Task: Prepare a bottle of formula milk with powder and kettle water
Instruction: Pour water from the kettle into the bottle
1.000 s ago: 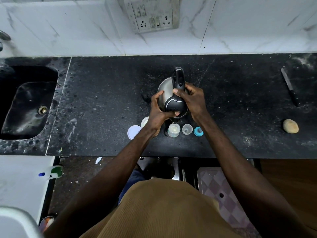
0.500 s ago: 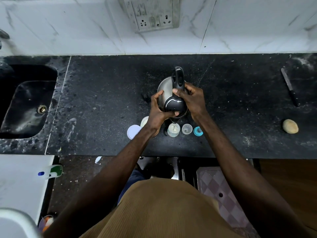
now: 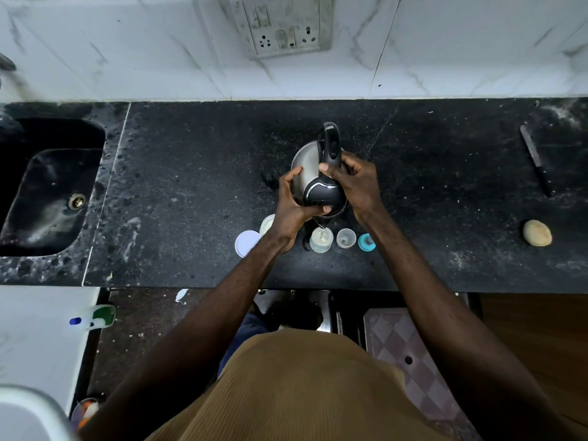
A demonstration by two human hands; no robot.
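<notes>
Two hands on kettle [image 3: 313,178], tipped toward the body for a controlled pour. Right hand [image 3: 356,186] wrapped closed around the black handle, carrying the weight; left hand [image 3: 291,203] cupped against the steel side and lid edge, probably to steady the tilt and fine-tune flow. Spout directly over open bottle [image 3: 321,239] standing upright near front edge of black counter [image 3: 191,186]; thin stream entering the mouth, fill level hard to judge. Clear cap [image 3: 346,238] and teal nipple ring [image 3: 366,242] parked just right of bottle, out of the pour line. Powder tub [image 3: 266,223] mostly hidden behind left wrist, white lid [image 3: 246,243] beside it. Spill risk given narrow neck. Knife [image 3: 536,160] and potato [image 3: 537,233] well apart, irrelevant.
</notes>
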